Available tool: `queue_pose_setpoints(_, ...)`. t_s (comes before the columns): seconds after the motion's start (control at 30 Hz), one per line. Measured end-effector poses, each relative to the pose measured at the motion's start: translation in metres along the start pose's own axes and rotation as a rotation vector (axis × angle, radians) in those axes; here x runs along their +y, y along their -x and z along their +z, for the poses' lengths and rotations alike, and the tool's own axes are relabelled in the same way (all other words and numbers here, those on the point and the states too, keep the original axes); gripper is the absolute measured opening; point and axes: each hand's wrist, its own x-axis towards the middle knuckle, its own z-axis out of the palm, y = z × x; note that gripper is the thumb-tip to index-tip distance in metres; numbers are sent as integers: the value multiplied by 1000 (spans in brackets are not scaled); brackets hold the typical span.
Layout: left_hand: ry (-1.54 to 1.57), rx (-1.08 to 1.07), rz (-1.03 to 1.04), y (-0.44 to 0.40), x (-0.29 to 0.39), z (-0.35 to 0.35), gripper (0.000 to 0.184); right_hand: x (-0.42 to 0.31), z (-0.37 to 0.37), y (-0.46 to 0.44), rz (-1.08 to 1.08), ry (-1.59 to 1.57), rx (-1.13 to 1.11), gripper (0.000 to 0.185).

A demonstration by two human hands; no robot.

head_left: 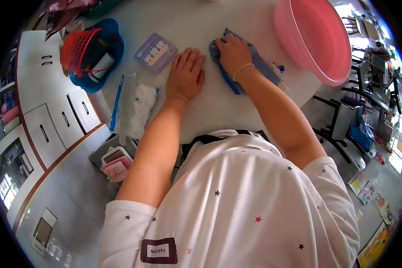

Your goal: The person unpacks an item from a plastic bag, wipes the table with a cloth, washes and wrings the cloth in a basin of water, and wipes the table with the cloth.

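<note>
My left hand point(185, 76) lies flat on the white table point(196, 109), fingers stretched out and holding nothing. Just beyond its fingertips is a flat purple packet point(157, 52) with white cartoon shapes on it. My right hand point(235, 54) presses down on a crumpled blue cloth point(264, 67), its fingers bent over the cloth's far part. A light-coloured bracelet circles that wrist. Small white and dark bits show at the cloth's right end; I cannot make out what they are.
A large pink basin point(315, 40) stands at the right of the table. On the left are a blue basin point(117, 53) with a red basket point(78, 50), a blue stick-like item point(117, 102) and a clear bag with white fluffy stuff point(140, 109). White cabinets point(38, 85) and chairs point(339, 120) flank the table.
</note>
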Motion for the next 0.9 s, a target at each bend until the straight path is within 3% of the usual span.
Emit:
queue_pose_setpoints(0.2, -7, 21, 0, 0, -3, 2, 35, 2, -3, 37, -28, -15, -83, 35)
queue_pose_setpoints(0.3, -7, 33, 1, 3, -2, 3, 35, 4, 4, 5, -44, 63, 21, 25)
queue_pose_setpoints(0.5, -11, 27, 19, -1, -5, 1, 35, 5, -3, 30, -72, 54, -120, 34)
queue_pose_setpoints(0.6, -13, 31, 5, 1, -2, 2, 35, 6, 1, 22, -84, 63, -41, 35)
queue_pose_setpoints(0.7, -20, 47, 7, 2, -2, 4, 35, 7, 1, -7, -56, 65, -13, 35)
queue_pose_setpoints(0.8, 0, 51, 14, 3, -3, 3, 37, 2, -8, 15, -74, 100, -128, 27)
queue_pose_setpoints(0.9, -8, 44, 10, -1, -4, 2, 36, 3, -5, 37, -130, -14, -78, 27)
